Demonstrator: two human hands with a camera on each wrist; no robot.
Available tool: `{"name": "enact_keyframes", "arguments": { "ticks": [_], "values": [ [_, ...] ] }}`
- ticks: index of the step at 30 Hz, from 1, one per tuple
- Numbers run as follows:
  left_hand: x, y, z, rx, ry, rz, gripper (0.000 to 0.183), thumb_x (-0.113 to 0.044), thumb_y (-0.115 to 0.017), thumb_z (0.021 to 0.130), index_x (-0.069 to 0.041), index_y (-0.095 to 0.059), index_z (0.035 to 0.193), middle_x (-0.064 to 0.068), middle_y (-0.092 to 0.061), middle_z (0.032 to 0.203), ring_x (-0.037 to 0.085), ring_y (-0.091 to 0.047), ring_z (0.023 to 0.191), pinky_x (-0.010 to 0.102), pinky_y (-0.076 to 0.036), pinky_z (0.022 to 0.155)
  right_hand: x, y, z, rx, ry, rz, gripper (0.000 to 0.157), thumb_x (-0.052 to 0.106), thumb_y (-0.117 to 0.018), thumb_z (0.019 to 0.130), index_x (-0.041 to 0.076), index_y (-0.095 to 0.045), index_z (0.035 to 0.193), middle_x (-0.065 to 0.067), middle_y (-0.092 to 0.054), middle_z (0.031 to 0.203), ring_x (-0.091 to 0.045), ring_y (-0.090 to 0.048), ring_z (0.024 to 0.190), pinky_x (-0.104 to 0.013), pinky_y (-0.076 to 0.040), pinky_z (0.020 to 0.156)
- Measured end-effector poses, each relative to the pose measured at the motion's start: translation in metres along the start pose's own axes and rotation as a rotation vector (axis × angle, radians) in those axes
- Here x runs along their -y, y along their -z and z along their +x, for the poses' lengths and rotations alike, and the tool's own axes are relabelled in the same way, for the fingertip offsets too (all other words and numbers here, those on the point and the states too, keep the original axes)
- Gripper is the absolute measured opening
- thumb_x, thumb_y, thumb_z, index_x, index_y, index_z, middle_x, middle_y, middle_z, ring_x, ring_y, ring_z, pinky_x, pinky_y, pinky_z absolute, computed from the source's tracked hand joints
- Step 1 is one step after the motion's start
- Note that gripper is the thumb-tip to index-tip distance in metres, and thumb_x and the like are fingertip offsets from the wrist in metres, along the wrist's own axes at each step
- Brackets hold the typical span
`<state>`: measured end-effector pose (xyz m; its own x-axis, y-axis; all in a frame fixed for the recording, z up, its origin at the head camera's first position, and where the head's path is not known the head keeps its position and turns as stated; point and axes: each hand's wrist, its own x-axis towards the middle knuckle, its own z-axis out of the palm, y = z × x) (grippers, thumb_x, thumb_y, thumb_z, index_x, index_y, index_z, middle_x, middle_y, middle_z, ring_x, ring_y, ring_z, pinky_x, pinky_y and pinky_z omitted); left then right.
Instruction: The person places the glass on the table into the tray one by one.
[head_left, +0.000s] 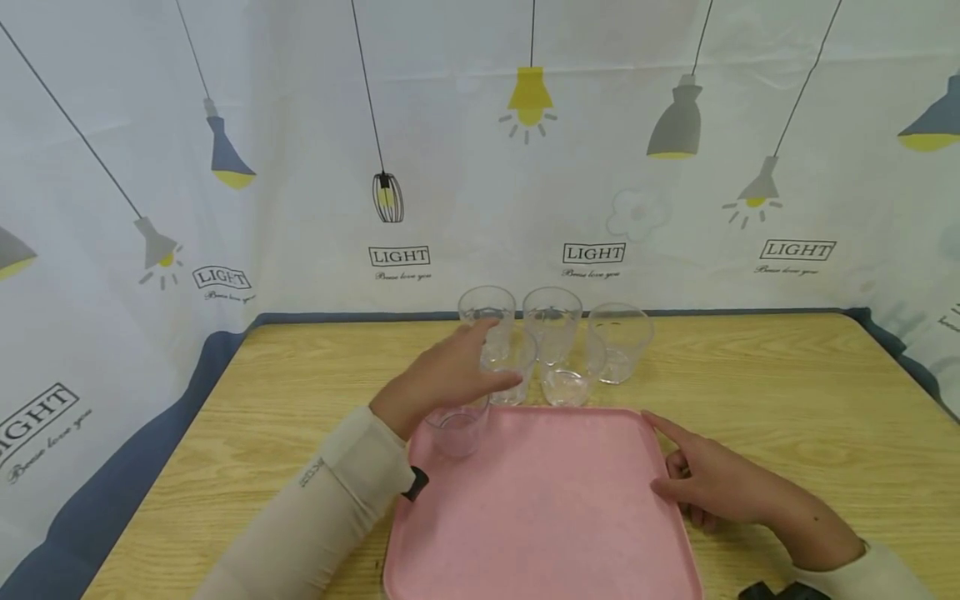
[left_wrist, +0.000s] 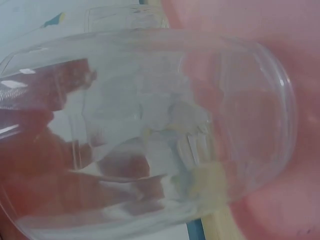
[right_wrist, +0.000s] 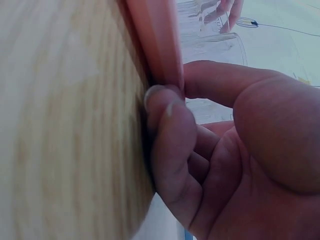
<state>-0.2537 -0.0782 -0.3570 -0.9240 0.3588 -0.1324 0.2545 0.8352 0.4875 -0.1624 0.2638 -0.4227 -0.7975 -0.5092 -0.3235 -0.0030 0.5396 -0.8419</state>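
A pink tray [head_left: 547, 508] lies on the wooden table. Near its far left corner, a clear plastic cup [head_left: 457, 433] stands on it, below my left wrist. My left hand [head_left: 450, 367] reaches over that cup, thumb and fingers spread beside another clear cup [head_left: 513, 387] just behind the tray. In the left wrist view, the near cup [left_wrist: 245, 110] fills much of the picture and the hand shows through it. My right hand [head_left: 712, 475] grips the tray's right edge; in the right wrist view, its thumb and curled fingers [right_wrist: 172, 135] pinch the rim.
Several more clear cups stand close together behind the tray, among them one at the right [head_left: 621, 337] and one in front [head_left: 566, 387]. Beyond the table's [head_left: 787, 375] far edge hangs a white cloth [head_left: 465, 167] printed with lamps.
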Motion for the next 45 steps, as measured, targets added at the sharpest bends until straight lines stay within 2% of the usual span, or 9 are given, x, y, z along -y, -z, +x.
{"name": "enact_keyframes", "arguments": {
  "ticks": [9, 19, 27, 31, 36, 45],
  "values": [
    [-0.003, 0.001, -0.001, 0.011, 0.003, 0.008, 0.094, -0.059, -0.069, 0.087, -0.023, -0.023, 0.16, 0.012, -0.036, 0.16, 0.034, -0.047, 0.139, 0.054, -0.042, 0.109, 0.002, 0.001, -0.001, -0.008, -0.021, -0.026, 0.092, 0.019, -0.065, 0.097, 0.005, 0.0, 0.16, -0.006, -0.056, 0.072, -0.016, -0.058, 0.052, -0.033, -0.052, 0.044],
    [-0.002, 0.0, 0.0, -0.018, -0.005, -0.057, 0.095, -0.053, -0.075, 0.085, -0.017, -0.026, 0.158, 0.012, -0.054, 0.146, 0.028, -0.054, 0.132, 0.049, -0.045, 0.107, 0.002, 0.002, 0.0, -0.002, -0.021, -0.022, 0.092, 0.02, -0.065, 0.097, 0.005, 0.001, 0.16, -0.006, -0.056, 0.072, -0.016, -0.058, 0.051, -0.034, -0.052, 0.045],
    [-0.001, 0.001, 0.001, -0.059, 0.005, -0.083, 0.102, -0.051, -0.08, 0.08, -0.014, -0.027, 0.158, 0.011, -0.058, 0.142, 0.03, -0.057, 0.127, 0.048, -0.047, 0.105, 0.002, 0.002, 0.0, 0.002, -0.022, -0.016, 0.092, 0.02, -0.065, 0.097, 0.004, 0.001, 0.16, -0.006, -0.056, 0.072, -0.016, -0.058, 0.051, -0.034, -0.052, 0.045],
    [0.0, 0.002, 0.001, -0.092, -0.013, -0.074, 0.099, -0.051, -0.081, 0.079, -0.012, -0.033, 0.156, 0.01, -0.061, 0.139, 0.029, -0.059, 0.125, 0.047, -0.048, 0.104, 0.002, 0.002, 0.0, 0.002, -0.018, -0.021, 0.092, 0.02, -0.064, 0.098, 0.003, 0.001, 0.16, -0.006, -0.056, 0.072, -0.016, -0.058, 0.051, -0.034, -0.052, 0.044],
    [-0.002, 0.004, 0.0, -0.121, -0.019, -0.081, 0.095, -0.052, -0.082, 0.077, -0.014, -0.039, 0.153, 0.008, -0.062, 0.138, 0.028, -0.06, 0.124, 0.047, -0.049, 0.102, 0.001, 0.002, -0.001, 0.001, -0.016, -0.016, 0.092, 0.02, -0.064, 0.098, 0.004, 0.002, 0.16, -0.007, -0.056, 0.072, -0.016, -0.058, 0.051, -0.034, -0.052, 0.045],
    [-0.005, 0.013, -0.006, -0.169, -0.042, -0.08, 0.091, -0.054, -0.079, 0.079, -0.014, -0.041, 0.151, 0.009, -0.06, 0.138, 0.027, -0.06, 0.123, 0.046, -0.05, 0.101, 0.001, 0.002, 0.0, -0.008, -0.011, -0.025, 0.093, 0.02, -0.065, 0.097, 0.005, 0.001, 0.16, -0.007, -0.056, 0.072, -0.016, -0.058, 0.05, -0.035, -0.052, 0.044]
  ]
}}
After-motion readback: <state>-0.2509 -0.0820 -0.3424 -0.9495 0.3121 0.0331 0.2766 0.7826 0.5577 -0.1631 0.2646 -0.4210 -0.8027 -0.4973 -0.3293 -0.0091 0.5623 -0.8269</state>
